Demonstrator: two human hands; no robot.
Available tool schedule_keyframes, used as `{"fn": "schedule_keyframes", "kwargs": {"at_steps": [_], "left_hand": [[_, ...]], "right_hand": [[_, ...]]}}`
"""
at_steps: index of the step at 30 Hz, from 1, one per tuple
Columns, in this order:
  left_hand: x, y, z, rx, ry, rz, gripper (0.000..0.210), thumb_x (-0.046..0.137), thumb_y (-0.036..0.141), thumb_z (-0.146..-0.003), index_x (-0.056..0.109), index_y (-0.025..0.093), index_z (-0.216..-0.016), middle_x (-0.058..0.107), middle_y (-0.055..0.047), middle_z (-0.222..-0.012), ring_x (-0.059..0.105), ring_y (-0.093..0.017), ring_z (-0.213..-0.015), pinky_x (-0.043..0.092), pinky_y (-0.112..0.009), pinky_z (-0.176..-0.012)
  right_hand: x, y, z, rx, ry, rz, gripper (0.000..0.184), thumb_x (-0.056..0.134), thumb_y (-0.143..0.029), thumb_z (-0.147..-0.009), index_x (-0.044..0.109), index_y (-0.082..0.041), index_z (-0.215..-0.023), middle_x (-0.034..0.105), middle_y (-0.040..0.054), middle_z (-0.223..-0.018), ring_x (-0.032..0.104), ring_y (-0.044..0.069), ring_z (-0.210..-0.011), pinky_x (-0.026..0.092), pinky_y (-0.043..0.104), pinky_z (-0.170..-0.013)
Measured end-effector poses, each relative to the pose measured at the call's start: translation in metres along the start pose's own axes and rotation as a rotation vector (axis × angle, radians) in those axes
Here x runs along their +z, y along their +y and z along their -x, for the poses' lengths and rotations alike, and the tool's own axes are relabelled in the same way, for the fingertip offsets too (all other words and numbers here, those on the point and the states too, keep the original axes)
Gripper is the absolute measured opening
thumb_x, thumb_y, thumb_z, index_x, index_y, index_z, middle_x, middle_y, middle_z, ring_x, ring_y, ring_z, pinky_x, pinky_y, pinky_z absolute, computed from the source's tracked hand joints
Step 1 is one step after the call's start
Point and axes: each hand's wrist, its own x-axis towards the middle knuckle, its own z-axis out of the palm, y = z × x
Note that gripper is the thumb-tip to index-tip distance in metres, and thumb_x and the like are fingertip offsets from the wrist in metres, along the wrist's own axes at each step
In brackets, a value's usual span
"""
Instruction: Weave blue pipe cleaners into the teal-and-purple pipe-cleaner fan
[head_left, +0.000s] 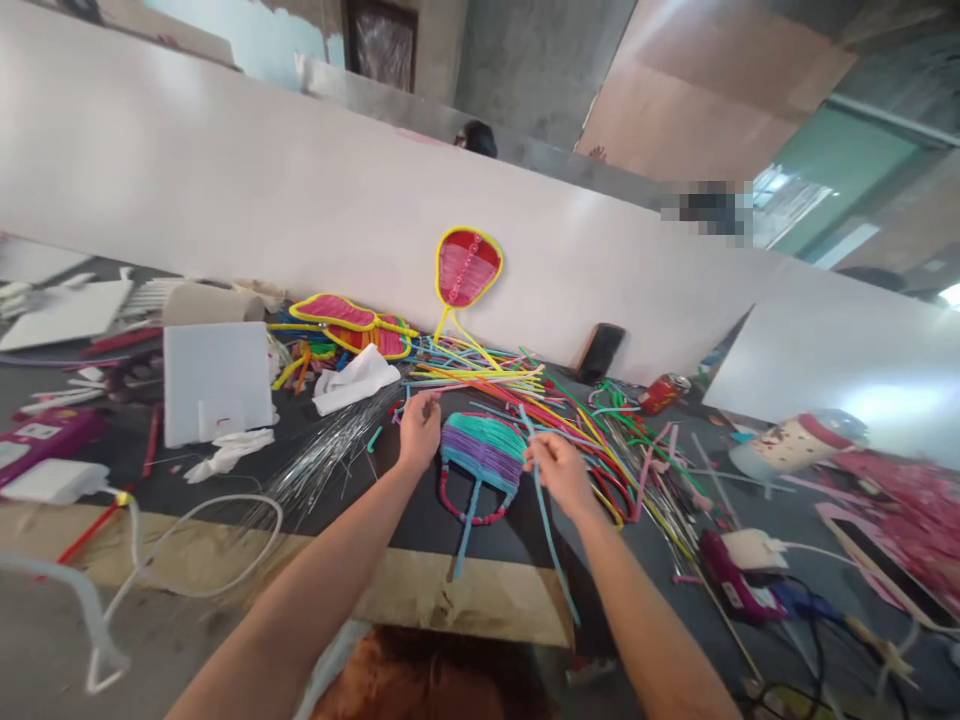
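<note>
A small woven piece [484, 445] in turquoise and purple bands, made of fuzzy pipe cleaners, lies on the dark table between my hands. Its lower rim is a pink and blue loop, and a light blue stem hangs down from it. My right hand [561, 472] pinches a long light blue pipe cleaner [549, 535] near its upper part, so the rest trails down to the table edge. Left of the woven piece is my left hand [420, 430], its fingers curled together; whatever they may hold is too small to make out.
A finished red and yellow fan shape [469, 265] leans on the white partition [300, 170]. Loose pipe cleaners [487, 375] and silver wires [322, 450] spread behind my hands. A phone [600, 350], a red can [664, 393] and a tumbler [787, 445] stand rightward. White cable [217, 590] loops left.
</note>
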Motion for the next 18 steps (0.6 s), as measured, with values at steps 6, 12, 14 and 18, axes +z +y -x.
{"fn": "schedule_keyframes", "kwargs": {"at_steps": [6, 12, 14, 18], "left_hand": [[-0.004, 0.002, 0.002, 0.086, 0.011, -0.016, 0.018, 0.046, 0.016, -0.079, 0.06, 0.018, -0.09, 0.062, -0.005, -0.087, 0.061, -0.017, -0.079, 0.051, -0.032, -0.074], [-0.011, 0.057, 0.011, 0.289, -0.064, -0.068, 0.015, 0.044, 0.018, -0.083, 0.059, 0.018, -0.085, 0.064, -0.007, -0.092, 0.06, -0.018, -0.09, 0.051, -0.034, -0.079], [-0.013, 0.09, 0.023, 0.37, -0.118, -0.076, 0.014, 0.046, 0.02, -0.085, 0.059, 0.02, -0.09, 0.065, -0.006, -0.096, 0.06, -0.018, -0.095, 0.05, -0.036, -0.087], [-0.022, 0.162, 0.077, 0.792, -0.516, -0.094, 0.024, 0.045, 0.027, -0.089, 0.056, 0.028, -0.11, 0.066, -0.004, -0.107, 0.06, -0.017, -0.105, 0.05, -0.036, -0.09]], "right_hand": [[0.013, 0.032, 0.009, -0.012, -0.106, 0.066, 0.026, 0.054, -0.041, -0.078, 0.06, -0.019, -0.091, 0.068, 0.0027, -0.071, 0.061, 0.015, -0.054, 0.051, 0.03, -0.06], [0.005, 0.034, 0.008, -0.027, -0.18, 0.09, 0.026, 0.051, -0.038, -0.079, 0.06, -0.019, -0.094, 0.069, 0.0023, -0.073, 0.063, 0.016, -0.055, 0.052, 0.031, -0.063], [0.004, 0.033, 0.008, -0.042, -0.196, 0.098, 0.024, 0.051, -0.036, -0.079, 0.061, -0.02, -0.094, 0.069, 0.0009, -0.071, 0.063, 0.016, -0.055, 0.052, 0.031, -0.064], [0.001, 0.032, 0.008, -0.064, -0.211, 0.097, 0.02, 0.052, -0.034, -0.08, 0.063, -0.022, -0.092, 0.069, -0.0001, -0.069, 0.064, 0.017, -0.058, 0.052, 0.031, -0.065]]}}
